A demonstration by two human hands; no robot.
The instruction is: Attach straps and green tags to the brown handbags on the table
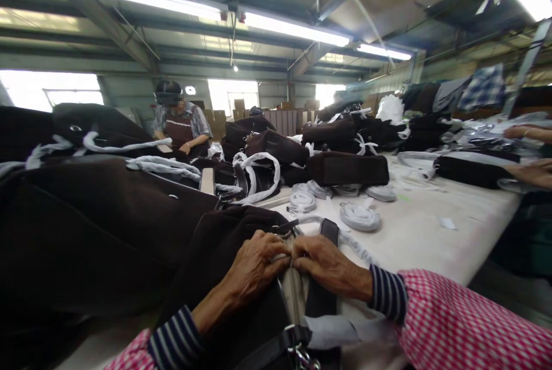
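Observation:
A dark bag (254,318) lies in front of me, with a pale zipper strip (294,295) running along its top opening. My left hand (259,261) pinches the left edge of this opening, thumb and fingers pressed together. Close against it, my right hand (328,261) is closed on the right edge, its fingertips nearly meeting the left ones. The exact bit between the fingertips is hidden. Nearest me on the bag are a black strap with a metal clasp (304,355) and a white-wrapped handle (332,330).
Large dark bags (86,232) are heaped at my left, and more bags (349,169) lie across the white table (431,226). Several wrapped strap coils (360,216) rest there. A co-worker (183,120) stands at the far side; another person's hands (532,172) show at right.

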